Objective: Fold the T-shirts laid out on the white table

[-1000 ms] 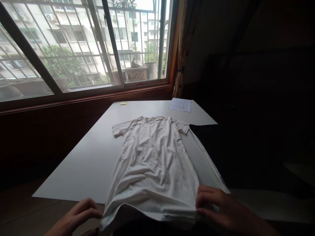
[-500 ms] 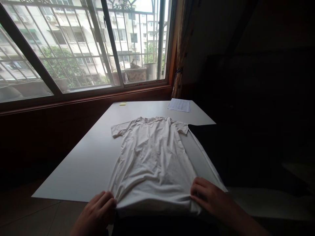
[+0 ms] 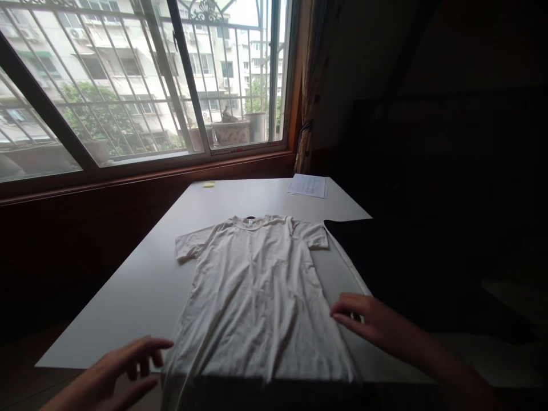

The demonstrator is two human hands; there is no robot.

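Observation:
A cream short-sleeved T-shirt (image 3: 257, 285) lies spread on the white table (image 3: 128, 297), its neckline away from me and its lower end hanging at the near edge. Soft creases run down its front. My left hand (image 3: 124, 368) is open beside the shirt's lower left side, fingers apart, with no cloth held. At the lower right side of the shirt is my right hand (image 3: 357, 314), fingers curved and a gap showing between thumb and fingers. Its fingertips are close to the side seam; I see no cloth gathered in them.
Printed papers (image 3: 307, 186) lie at the table's far right, and a yellow sticky note (image 3: 209, 184) at its far left. Dark cloth (image 3: 377, 262) lies along the right, near the shirt's sleeve. A barred window (image 3: 141, 85) and a tied curtain (image 3: 305, 142) stand behind.
Both hands have let go of the hem. My left hand has moved left and opened; my right hand is slightly higher. The shirt lies flatter, its hem dropped toward me.

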